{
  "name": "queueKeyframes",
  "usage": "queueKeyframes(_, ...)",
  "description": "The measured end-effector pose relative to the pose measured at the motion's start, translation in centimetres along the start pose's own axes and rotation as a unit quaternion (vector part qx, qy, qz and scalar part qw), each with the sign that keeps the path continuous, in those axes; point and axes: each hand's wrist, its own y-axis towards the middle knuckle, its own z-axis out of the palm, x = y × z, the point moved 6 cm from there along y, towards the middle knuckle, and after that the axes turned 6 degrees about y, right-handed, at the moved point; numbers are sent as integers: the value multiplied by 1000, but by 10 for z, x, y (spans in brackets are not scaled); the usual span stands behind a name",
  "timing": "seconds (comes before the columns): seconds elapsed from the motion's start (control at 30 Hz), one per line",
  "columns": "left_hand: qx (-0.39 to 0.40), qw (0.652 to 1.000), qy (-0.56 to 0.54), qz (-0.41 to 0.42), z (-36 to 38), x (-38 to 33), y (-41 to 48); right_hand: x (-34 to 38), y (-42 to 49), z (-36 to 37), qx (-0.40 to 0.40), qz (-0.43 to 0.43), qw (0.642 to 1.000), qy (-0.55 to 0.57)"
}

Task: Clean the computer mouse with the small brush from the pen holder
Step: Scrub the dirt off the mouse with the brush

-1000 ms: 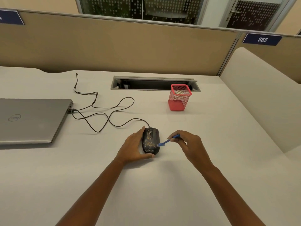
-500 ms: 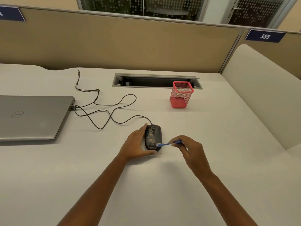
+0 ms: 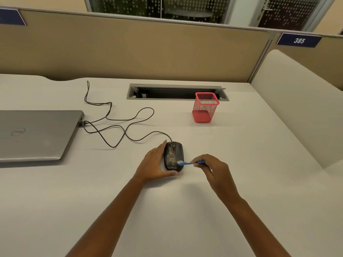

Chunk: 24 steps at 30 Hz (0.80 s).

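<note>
Brush [image 3: 187, 163] levelled at mouse [image 3: 173, 156] edge | right fingers [image 3: 204, 157] pinch it | left fingers [image 3: 159, 149] hold mouse

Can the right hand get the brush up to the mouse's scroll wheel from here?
Probably yes. The left hand holds only the mouse's left side and near end; the top up to the scroll wheel lies bare, and the right hand's brush sits at its right rear.

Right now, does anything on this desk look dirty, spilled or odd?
Yes. The mouse is speckled with tan crumbs, and a few lie on the desk by its near end, near the brush the right hand pinches.
</note>
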Motion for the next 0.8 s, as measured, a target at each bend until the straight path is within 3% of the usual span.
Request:
queueKeyframes(0.53, 43, 999, -2, -19, -2, -4, 6, -19, 63, -2, -106, 55, 992, 34)
queueKeyframes(0.8, 95, 995, 6, -14, -3, -7, 12, -47, 79, 3, -157, 180, 970, 40)
